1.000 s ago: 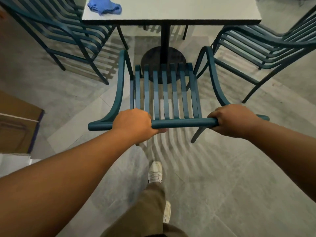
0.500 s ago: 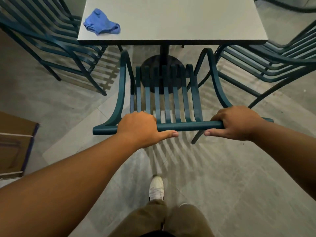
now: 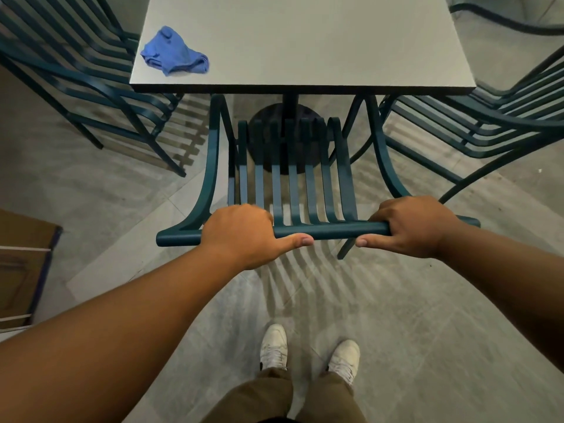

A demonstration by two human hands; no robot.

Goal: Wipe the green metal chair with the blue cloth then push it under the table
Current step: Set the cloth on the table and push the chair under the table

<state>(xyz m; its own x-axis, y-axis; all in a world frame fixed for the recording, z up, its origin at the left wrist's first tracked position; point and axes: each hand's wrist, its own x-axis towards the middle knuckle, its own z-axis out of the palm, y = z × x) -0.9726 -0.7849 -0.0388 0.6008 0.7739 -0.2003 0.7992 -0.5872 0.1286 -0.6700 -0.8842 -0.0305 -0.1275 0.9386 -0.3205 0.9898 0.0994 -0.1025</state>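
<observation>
Here both hands take the top rail of the green chair [image 3: 332, 230] from behind, one near each end, which is a sensible hold for steering it straight. The left hand [image 3: 241, 233] wraps over the rail with its fingers [image 3: 259, 213] curled down the far side and the thumb stretched along the near edge; the right hand [image 3: 409, 227] grips the same way, thumb pointing inward. With the hands spread apart like this, I judge the person can keep the chair from twisting as it slides.

The chair stands with its front tucked beneath the near edge of the table [image 3: 305, 41]; the front of the seat slats and the tops of the armrests pass under the tabletop, in line with the dark round base of the table. Most of the seat and the back are not yet under.

The blue cloth [image 3: 175, 54] lies bunched on the near left corner of the table, touched by neither hand, probably set down there to free both hands, so the wiping seems done and the pushing is the step in hand.

More chairs [image 3: 91, 87] of the same kind stand to the left and right, and a cardboard box [image 3: 24, 267] sits on the floor at the left. No brand, label or readable writing shows anywhere.
</observation>
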